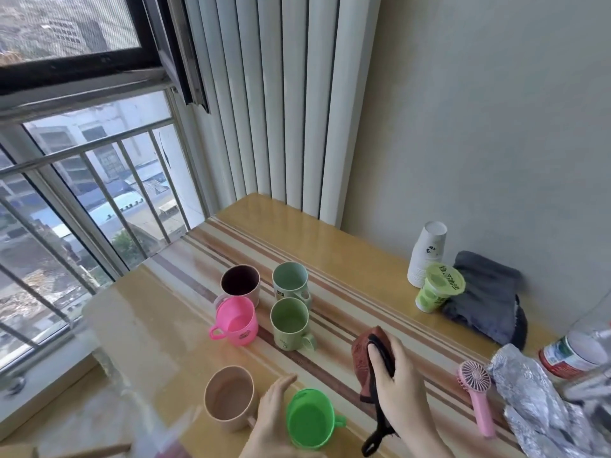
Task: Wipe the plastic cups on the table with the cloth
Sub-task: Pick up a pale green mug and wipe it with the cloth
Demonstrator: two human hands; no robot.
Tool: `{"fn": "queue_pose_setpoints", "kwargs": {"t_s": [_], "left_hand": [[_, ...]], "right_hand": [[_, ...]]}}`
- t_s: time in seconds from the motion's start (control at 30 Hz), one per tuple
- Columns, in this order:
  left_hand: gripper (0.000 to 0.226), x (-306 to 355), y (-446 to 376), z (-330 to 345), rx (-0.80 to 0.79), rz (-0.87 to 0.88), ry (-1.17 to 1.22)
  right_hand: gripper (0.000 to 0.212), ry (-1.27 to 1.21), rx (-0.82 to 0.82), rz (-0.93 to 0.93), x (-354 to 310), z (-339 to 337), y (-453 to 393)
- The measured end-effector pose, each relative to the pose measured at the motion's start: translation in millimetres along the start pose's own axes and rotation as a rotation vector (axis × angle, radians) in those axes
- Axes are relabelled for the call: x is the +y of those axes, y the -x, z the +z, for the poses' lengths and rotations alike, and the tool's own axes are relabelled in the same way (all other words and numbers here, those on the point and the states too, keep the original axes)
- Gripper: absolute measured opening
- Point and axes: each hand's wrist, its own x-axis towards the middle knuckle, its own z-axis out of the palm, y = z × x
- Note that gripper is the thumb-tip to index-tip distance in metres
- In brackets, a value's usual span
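Head view: my right hand (396,375) grasps the cloth (363,358), my left hand (274,411) lies open beside the green cup (310,421), so wiping seems barely begun.

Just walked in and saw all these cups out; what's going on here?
A person is cleaning plastic cups at a table by the window. The right hand holds a dark red cloth with black trim, off the cups. The left hand reaches between a beige cup and a bright green cup. Four more cups stand farther back: pink, light green, pale green and one dark inside. No cup is being wiped right now.
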Motion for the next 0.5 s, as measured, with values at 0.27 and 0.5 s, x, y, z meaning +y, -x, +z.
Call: {"fn": "queue_pose_setpoints", "kwargs": {"t_s": [0.27,0.5], "left_hand": [[0.053,70.1,-78.5,-4.9,0.099,-0.349,0.204],[0.082,58.6,-132.8,45.0,0.071,-0.693,0.569]], "right_hand": [[0.037,-0.001,-0.033,-0.034,-12.4,-5.0,-24.3],[0.032,-0.039,-0.017,-0.024,3.5,-10.1,-31.7]]}}
